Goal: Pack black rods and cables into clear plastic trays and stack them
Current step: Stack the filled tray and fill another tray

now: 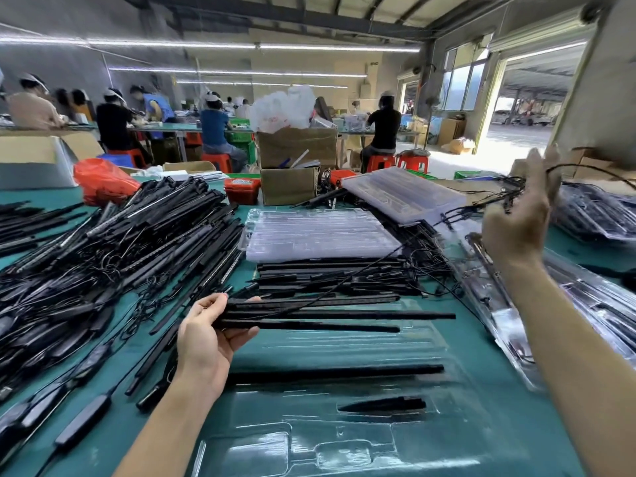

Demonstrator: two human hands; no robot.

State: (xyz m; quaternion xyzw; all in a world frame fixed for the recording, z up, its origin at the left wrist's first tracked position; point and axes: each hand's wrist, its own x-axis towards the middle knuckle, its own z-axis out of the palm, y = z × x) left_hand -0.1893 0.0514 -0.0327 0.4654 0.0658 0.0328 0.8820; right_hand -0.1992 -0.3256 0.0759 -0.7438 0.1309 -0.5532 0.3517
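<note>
The left hand (pixel 206 333) gripped a bundle of black rods (pixel 327 313) by its near end, held just above the clear tray (pixel 344 438) at six o'clock. The right hand (pixel 519 215), raised at three o'clock, held the bundle's cable (pixel 585 168) looped over loosely curled fingers. One rod (pixel 337 372) already lay in a tray channel. Judged step: untangling the cable before seating. Next, the rods should be lowered level into the free channels, with the cable coiled into its recess.
</note>
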